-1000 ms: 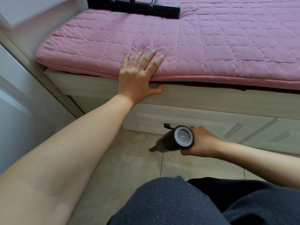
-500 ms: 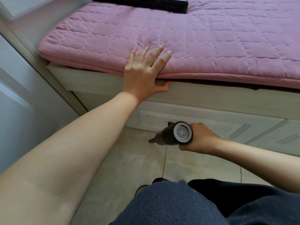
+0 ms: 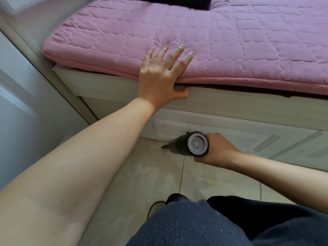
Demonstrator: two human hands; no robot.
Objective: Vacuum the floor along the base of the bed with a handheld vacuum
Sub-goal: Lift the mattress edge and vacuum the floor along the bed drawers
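A black handheld vacuum (image 3: 188,143) with a grey vented rear cap is gripped by my right hand (image 3: 219,150). Its narrow nozzle points left and down, with the tip on the beige tiled floor (image 3: 145,176) close to the white panelled base of the bed (image 3: 230,132). My left hand (image 3: 162,75) rests with straight, spread fingers on the edge of the pink quilted mattress pad (image 3: 230,41), its thumb hooked under the pad on the white bed frame. Small crumbs lie on the tile just below the vacuum.
A white wall and door frame (image 3: 58,82) stand at the left, meeting the bed's corner. A black object (image 3: 177,0) lies on the pad at the top edge. My knees in dark trousers (image 3: 195,226) fill the bottom of the view.
The view has shifted so the bed sits lower and further right. The vacuum has stayed near the bed base, its nozzle edging slightly left along the floor. My left hand keeps its place on the pad.
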